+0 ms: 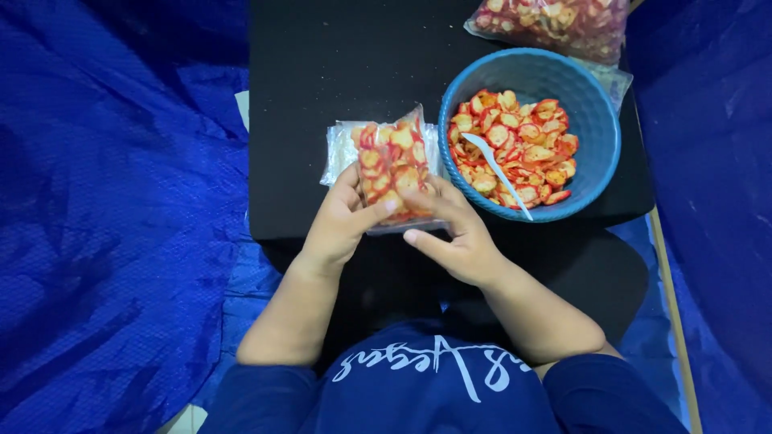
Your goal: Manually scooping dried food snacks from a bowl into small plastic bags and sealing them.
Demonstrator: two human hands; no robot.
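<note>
A small clear plastic bag (392,161) filled with round red-and-orange chips stands over the near edge of a black table (338,64). My left hand (342,221) grips its left side, thumb across the front. On the bag's right lower side my right hand (450,229) holds it with fingers curled around. Both hands are shut on the bag. Under it lies a flat stack of clear plastic bags (342,149).
A blue bowl (599,145) of the same chips sits right of the bag, with a white plastic spoon (494,165) lying in it. A large bag of chips (555,24) lies at the table's far right. Blue tarp (112,217) covers the floor around.
</note>
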